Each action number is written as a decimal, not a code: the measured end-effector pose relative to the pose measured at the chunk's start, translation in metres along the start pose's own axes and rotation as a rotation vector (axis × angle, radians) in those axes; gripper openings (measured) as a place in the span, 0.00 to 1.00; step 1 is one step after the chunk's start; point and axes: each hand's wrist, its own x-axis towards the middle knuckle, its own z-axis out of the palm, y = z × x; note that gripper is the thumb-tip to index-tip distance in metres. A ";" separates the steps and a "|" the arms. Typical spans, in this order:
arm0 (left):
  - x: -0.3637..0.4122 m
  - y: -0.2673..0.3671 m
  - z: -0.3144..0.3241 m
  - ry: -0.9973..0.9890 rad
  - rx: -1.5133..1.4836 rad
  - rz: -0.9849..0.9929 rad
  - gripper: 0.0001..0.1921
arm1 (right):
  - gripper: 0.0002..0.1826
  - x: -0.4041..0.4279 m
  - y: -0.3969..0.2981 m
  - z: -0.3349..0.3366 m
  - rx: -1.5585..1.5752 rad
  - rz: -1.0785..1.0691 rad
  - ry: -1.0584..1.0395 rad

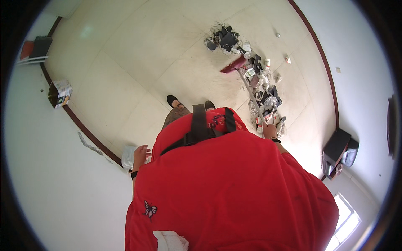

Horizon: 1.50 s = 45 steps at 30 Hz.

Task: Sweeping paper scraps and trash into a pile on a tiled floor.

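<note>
My right hand (270, 131) is closed round the handle of a broom (248, 88). The broom's dark red head (234, 64) lies at the left edge of a long heap of litter (265, 80), made up of dark scraps, crumpled plastic, paper and cups. At the heap's upper end is a cluster of dark pieces (227, 39) with fine dirt round it. My left hand (142, 154) hangs at my left side with its fingers apart and nothing in it, near a whitish plastic bag or bin (128, 156) by the wall.
Small bits of litter (287, 59) lie on the tiled floor right of the heap. A striped box (60, 94) stands by the left wall, with a dark and red object (36, 48) beyond it. A dark cabinet (336, 147) stands at the right wall. My shoes (172, 100) are below me.
</note>
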 end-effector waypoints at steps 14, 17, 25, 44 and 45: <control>0.084 0.008 -0.087 -0.086 0.017 -0.085 0.14 | 0.22 -0.015 -0.089 0.009 -0.292 -0.150 -0.075; 0.084 0.023 -0.088 -0.085 0.066 -0.081 0.13 | 0.23 -0.016 -0.100 -0.001 -0.253 -0.064 -0.051; 0.082 0.017 -0.080 -0.095 0.057 -0.065 0.13 | 0.24 0.025 -0.123 -0.017 -0.086 -0.075 0.073; 0.069 0.137 0.010 0.003 0.030 -0.029 0.13 | 0.27 0.229 -0.178 -0.097 -0.093 -0.089 -0.245; 0.074 0.138 0.012 -0.013 0.036 -0.027 0.13 | 0.28 0.238 -0.151 -0.091 -0.095 -0.020 -0.238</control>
